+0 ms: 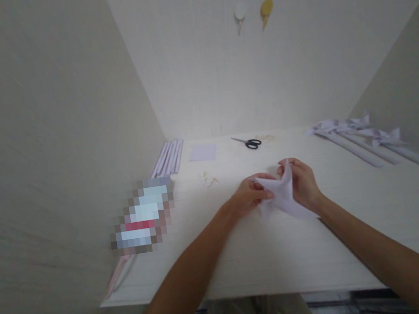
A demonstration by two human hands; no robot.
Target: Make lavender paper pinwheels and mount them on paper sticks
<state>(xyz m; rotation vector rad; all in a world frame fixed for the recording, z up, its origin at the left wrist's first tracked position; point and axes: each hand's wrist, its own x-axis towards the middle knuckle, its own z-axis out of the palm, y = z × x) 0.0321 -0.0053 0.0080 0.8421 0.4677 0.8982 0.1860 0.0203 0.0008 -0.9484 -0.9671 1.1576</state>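
Note:
A pale lilac sheet of paper, cut and partly folded into a pinwheel shape with pointed corners, is between my two hands above the table. My left hand pinches its left part, thumb on top and fingers behind. My right hand grips the right side, near an upright corner; most of its fingertips are behind the paper. One loose corner points down toward my right wrist. Beyond my hands lie black-handled scissors and a flat square of paper.
Rolled paper sticks lie at the back left, near a pixelated device. Several pinwheels on sticks rest at the right. Small pale scraps dot the white table. Two hooks, one yellow, are on the back wall.

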